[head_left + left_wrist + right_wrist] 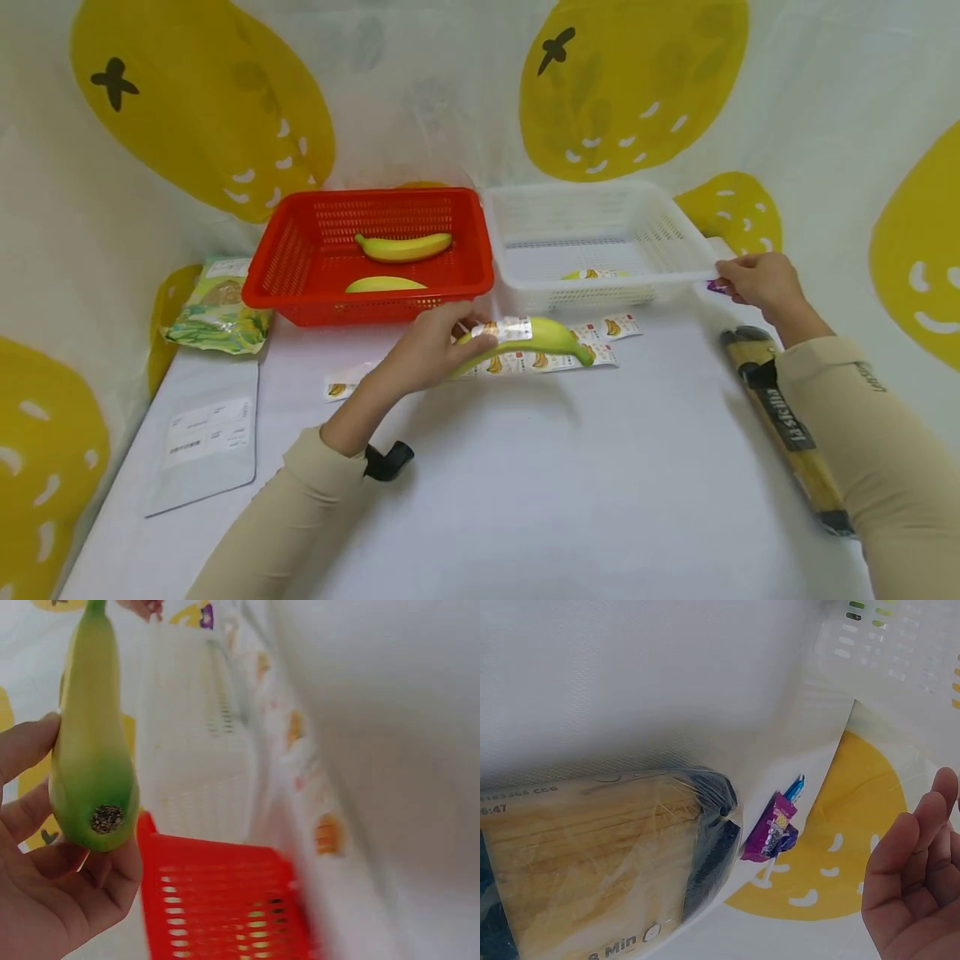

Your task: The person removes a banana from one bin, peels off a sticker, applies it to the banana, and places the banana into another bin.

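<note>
Nearest on the surface [525,500], a La Sicilia pasta pack [780,421] lies partly beneath the right forearm, with a grey labelled pouch [198,475] off to the left. Further on, the yellow-green banana [555,335] is above the strips of banana-printed labels [506,363], in front of the baskets. Gripped towards its blunt end, it leaves its stem end unsupported; a loose hold could let it twist or drop onto the strips. The shiny label [513,328] on it sits close to the fingers, so a shifting grip could crease or peel it. The left hand [427,346] is curled round the banana, thumb opposite fingers. Beyond, the right hand [765,287] is nearly closed, thumb and fingers pinching the corner of the white basket [660,293]; an uneven tug there could skew the basket and roll the labelled banana [596,274] inside it. Left of that basket, the red basket [360,314] contains two bananas, one near the front wall [386,285], one further back [405,248].
</note>
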Motion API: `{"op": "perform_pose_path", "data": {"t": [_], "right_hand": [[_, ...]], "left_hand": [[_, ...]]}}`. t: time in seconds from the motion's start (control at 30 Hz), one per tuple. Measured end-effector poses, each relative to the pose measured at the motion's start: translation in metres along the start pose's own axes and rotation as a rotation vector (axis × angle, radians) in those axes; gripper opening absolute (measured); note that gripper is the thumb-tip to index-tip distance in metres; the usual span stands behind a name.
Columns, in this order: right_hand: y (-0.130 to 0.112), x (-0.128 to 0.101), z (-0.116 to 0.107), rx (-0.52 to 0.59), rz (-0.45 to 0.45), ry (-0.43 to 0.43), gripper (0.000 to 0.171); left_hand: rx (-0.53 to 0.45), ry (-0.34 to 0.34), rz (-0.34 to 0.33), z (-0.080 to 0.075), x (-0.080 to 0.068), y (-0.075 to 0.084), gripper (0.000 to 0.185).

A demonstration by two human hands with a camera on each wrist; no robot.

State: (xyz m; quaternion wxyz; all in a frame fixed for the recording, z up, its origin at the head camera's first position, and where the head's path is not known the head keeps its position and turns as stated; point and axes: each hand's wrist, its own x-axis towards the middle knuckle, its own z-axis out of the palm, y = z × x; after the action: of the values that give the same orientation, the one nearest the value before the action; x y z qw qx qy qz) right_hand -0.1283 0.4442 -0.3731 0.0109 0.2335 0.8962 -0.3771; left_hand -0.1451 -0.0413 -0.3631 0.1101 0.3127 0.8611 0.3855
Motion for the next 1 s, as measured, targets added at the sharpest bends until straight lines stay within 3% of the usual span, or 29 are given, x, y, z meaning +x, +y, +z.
{"op": "perform_pose_path", "data": {"t": [0.17, 0.27, 0.43, 0.6, 0.77, 1.0], "right_hand": [[0.003, 0.0, -0.001, -0.018, -0.02, 0.007, 0.06], [0.004, 0.0, -0.001, -0.031, -0.024, 0.01, 0.058], [0.003, -0.001, 0.0, -0.051, -0.039, 0.038, 0.056], [0.003, 0.001, 0.004, -0.09, -0.073, 0.075, 0.052], [0.003, 0.001, 0.008, -0.083, -0.086, 0.075, 0.051], [0.008, -0.003, 0.006, -0.064, -0.071, 0.104, 0.048]], "left_hand": [[-0.015, 0.081, 0.024, -0.017, 0.047, 0.025, 0.034], [-0.027, 0.098, 0.019, -0.019, 0.08, 0.038, 0.034], [0.023, 0.063, -0.022, -0.008, 0.133, 0.058, 0.036], [0.132, 0.039, -0.064, 0.013, 0.175, 0.07, 0.036], [0.156, 0.045, -0.133, 0.035, 0.202, 0.07, 0.034], [0.13, 0.009, -0.163, 0.062, 0.223, 0.061, 0.033]]}}
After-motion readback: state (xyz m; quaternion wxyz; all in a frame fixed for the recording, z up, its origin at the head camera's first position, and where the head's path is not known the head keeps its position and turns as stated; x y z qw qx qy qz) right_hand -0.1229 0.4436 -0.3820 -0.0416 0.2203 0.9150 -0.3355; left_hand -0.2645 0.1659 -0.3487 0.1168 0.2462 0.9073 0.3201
